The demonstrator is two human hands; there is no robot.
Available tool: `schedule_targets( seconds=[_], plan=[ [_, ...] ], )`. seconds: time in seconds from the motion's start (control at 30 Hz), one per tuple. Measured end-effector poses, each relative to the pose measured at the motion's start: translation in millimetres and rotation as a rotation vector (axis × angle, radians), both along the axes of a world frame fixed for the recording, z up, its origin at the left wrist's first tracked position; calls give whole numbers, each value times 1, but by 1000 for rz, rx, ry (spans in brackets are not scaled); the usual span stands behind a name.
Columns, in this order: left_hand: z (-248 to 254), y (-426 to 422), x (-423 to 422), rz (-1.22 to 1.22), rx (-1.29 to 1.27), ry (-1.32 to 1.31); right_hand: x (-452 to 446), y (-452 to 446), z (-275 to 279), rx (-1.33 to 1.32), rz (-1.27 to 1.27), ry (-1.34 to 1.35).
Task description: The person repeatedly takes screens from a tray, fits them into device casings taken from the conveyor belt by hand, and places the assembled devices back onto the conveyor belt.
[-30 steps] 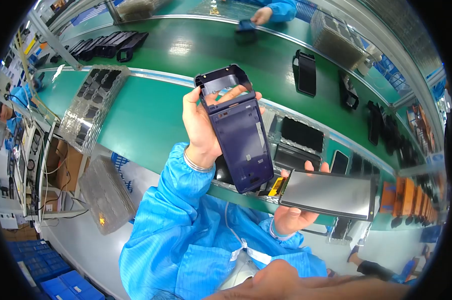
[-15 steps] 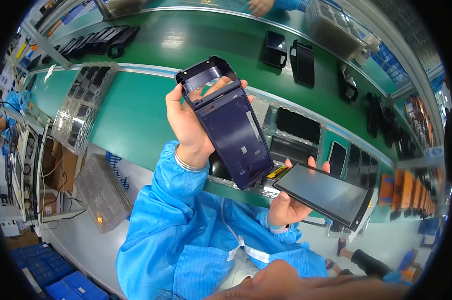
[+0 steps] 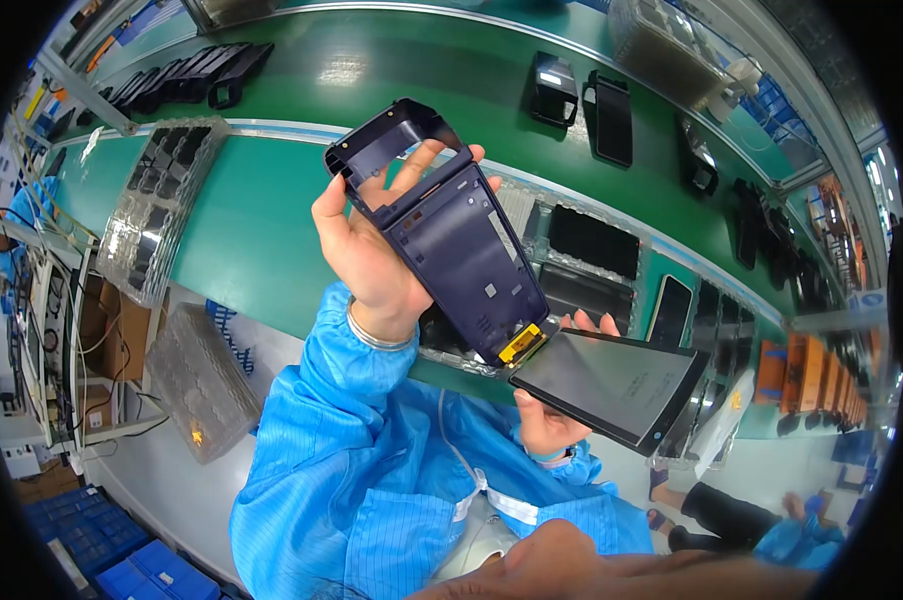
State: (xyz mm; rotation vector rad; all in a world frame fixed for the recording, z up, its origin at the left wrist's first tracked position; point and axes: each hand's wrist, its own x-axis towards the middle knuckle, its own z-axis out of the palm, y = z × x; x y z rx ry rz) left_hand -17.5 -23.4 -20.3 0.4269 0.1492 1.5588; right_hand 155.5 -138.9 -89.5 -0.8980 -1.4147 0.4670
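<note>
My left hand (image 3: 372, 255) is closed round a dark plastic device housing (image 3: 467, 265), its hollow inner side facing me and its frame-like head at the top. My right hand (image 3: 552, 425) grips a touchscreen panel (image 3: 617, 385) by its edges, screen up, with the fingers partly hidden beneath. A yellow-labelled piece (image 3: 521, 344) at the panel's near end lies over the lower end of the housing. Whether it is fastened there I cannot tell. Behind my hands, a black panel (image 3: 594, 243) lies in a clear tray, and a phone-like device (image 3: 670, 311) rests to its right.
A green conveyor belt (image 3: 422, 60) runs behind the bench, carrying finished-looking black handheld devices (image 3: 610, 118). Clear blister trays with dark parts (image 3: 162, 210) stand at left. Orange bins (image 3: 807, 375) are at right. Another person's legs (image 3: 722, 510) show at lower right.
The touchscreen panel has moved left toward the housing, and its yellow-labelled end now overlaps the housing's lower end. My left hand and the housing have shifted slightly left.
</note>
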Motion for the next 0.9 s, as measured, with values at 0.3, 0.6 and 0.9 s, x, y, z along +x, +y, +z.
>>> schedule_targets(
  seconds=[0.3, 0.6, 0.9],
  plan=[
    [-4, -3, 5, -33, 91, 32, 1, 10, 2, 34, 16, -190],
    [1, -16, 21, -35, 58, 169, -9, 11, 35, -143, -41, -578],
    [-1, -15, 22, -27, 151, 250, -9, 10, 38, -169, -34, -587]
  ],
)
